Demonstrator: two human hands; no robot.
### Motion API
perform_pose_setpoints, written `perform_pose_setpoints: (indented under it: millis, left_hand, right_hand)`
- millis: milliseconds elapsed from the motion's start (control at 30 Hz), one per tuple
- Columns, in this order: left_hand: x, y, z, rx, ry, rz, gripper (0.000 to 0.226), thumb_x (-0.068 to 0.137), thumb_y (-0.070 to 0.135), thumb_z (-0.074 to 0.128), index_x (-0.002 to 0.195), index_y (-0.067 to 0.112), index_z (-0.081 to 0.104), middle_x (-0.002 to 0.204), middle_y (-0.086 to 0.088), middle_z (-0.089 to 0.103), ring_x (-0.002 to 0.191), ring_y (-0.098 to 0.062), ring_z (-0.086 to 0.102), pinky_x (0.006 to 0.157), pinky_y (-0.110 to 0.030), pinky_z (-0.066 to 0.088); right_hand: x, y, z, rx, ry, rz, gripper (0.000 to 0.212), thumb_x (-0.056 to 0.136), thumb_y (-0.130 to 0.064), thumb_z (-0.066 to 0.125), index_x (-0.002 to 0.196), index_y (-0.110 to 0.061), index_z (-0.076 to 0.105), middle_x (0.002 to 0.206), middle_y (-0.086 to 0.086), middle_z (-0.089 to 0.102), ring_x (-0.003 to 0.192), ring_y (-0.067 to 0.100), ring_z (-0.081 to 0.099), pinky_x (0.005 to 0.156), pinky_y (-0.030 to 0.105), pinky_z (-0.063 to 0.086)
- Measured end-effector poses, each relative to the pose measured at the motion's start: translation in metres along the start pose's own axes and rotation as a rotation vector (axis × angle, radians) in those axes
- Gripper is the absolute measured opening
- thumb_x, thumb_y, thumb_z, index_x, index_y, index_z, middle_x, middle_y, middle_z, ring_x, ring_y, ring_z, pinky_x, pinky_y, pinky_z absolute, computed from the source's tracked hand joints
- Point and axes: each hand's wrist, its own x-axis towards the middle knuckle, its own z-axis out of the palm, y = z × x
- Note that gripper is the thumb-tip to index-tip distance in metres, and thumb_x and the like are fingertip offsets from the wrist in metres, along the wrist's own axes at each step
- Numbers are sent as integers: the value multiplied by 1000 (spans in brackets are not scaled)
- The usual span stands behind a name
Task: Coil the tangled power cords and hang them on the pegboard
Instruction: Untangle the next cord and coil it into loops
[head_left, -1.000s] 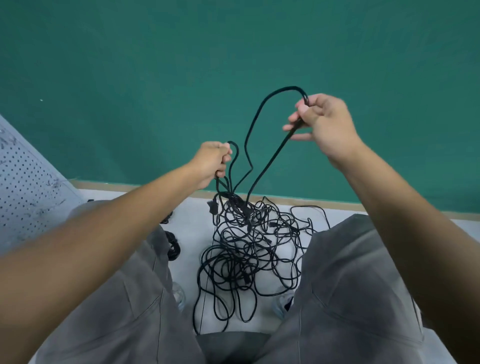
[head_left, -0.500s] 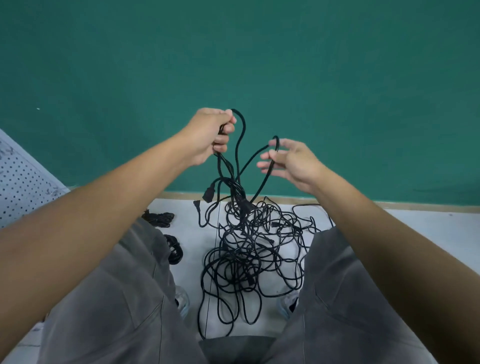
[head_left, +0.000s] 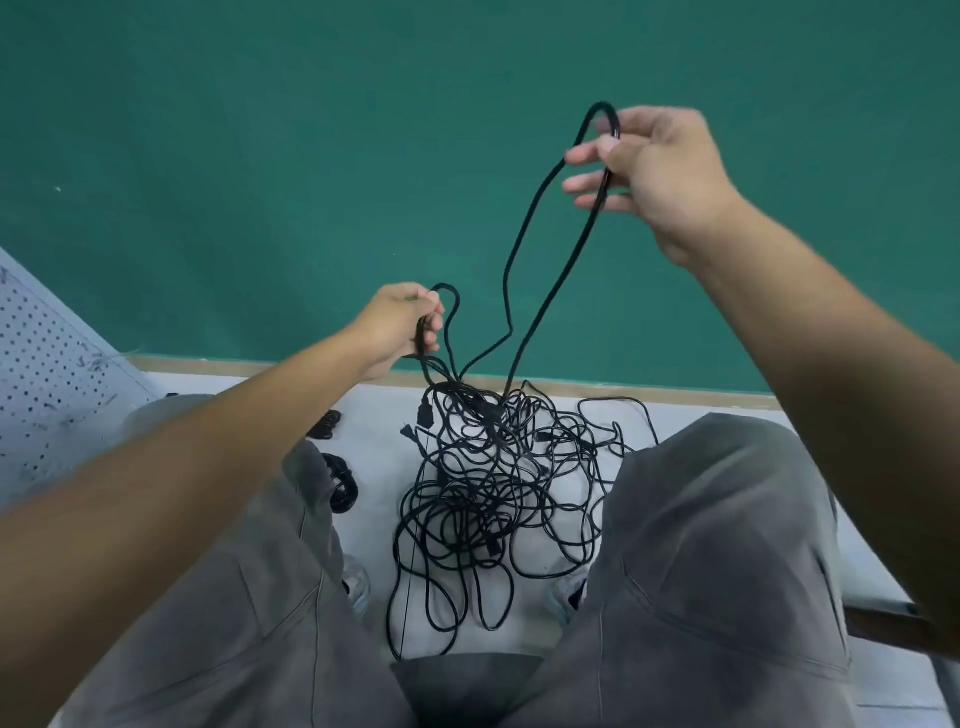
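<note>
A tangled heap of black power cords (head_left: 498, 493) lies on the white floor between my knees. My left hand (head_left: 400, 327) grips a short bend of cord just above the heap. My right hand (head_left: 654, 166) is raised high to the right and pinches the top of a long loop of black cord (head_left: 540, 244) between thumb and forefinger, the other fingers spread. Both strands of that loop run down into the heap. A grey pegboard (head_left: 47, 374) leans at the left edge.
Two small coiled black cords (head_left: 340, 480) lie on the floor by my left knee. A green wall (head_left: 311, 156) with a tan baseboard rises just behind the heap. My grey-trousered legs flank the cords on both sides.
My right hand has risen up and to the right, drawing a long loop out of the heap. My left hand has dropped lower, still gripping its bend of cord.
</note>
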Motion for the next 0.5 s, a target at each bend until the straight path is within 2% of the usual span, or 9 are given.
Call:
perform_pose_setpoints:
  millis: [67, 133, 200, 300, 400, 433, 500]
  left_hand:
    - [-4, 16, 0, -54, -69, 39, 23, 110, 9, 42, 90, 9, 54, 70, -3, 52, 54, -14, 46, 63, -30, 54]
    - [-9, 33, 0, -99, -124, 69, 21, 110, 11, 43, 93, 9, 56, 71, -2, 53, 55, -14, 49, 67, -32, 57]
    - [-14, 48, 2, -154, -149, 99, 22, 110, 11, 43, 92, 9, 56, 70, -1, 53, 54, -14, 49, 64, -31, 58]
    - [-19, 65, 4, -277, -160, 130, 22, 110, 11, 44, 93, 7, 57, 68, -1, 57, 54, -13, 54, 65, -30, 60]
    - [-22, 74, 8, -367, -158, 149, 22, 110, 9, 44, 95, 4, 59, 68, -3, 67, 58, -15, 66, 75, -34, 64]
    - [-23, 75, 10, -376, -159, 155, 22, 110, 9, 43, 96, 2, 59, 70, -5, 70, 61, -16, 69, 76, -34, 64]
    - [-24, 72, 12, -358, -166, 164, 21, 110, 10, 44, 98, 1, 59, 79, -9, 75, 71, -20, 74, 78, -33, 63]
  right_hand:
    - [-2, 16, 3, 19, -7, 86, 40, 106, -7, 50, 144, 0, 40, 106, 11, 72, 75, 17, 72, 78, 33, 63]
    - [-8, 36, 8, 33, -86, 148, 50, 103, -7, 57, 149, -9, 37, 112, 10, 72, 79, 17, 73, 78, 30, 62]
    - [-19, 56, 19, 43, -201, 162, 45, 98, -4, 64, 139, -18, 50, 111, 7, 68, 82, 15, 71, 79, 28, 61]
    - [-38, 77, 41, -94, -348, 116, 36, 89, -5, 76, 122, -17, 67, 114, 1, 69, 89, 3, 66, 86, 21, 54]
    - [-55, 90, 68, -266, -518, 90, 45, 84, -15, 83, 126, -12, 68, 121, -2, 70, 80, -2, 63, 88, 15, 50]
    - [-58, 95, 78, -284, -535, 60, 39, 85, -16, 82, 122, -10, 70, 116, -2, 70, 77, 0, 61, 85, 16, 50]
    - [-64, 105, 95, -284, -454, 14, 9, 92, -15, 76, 99, -11, 75, 93, 0, 69, 72, 6, 57, 80, 25, 55]
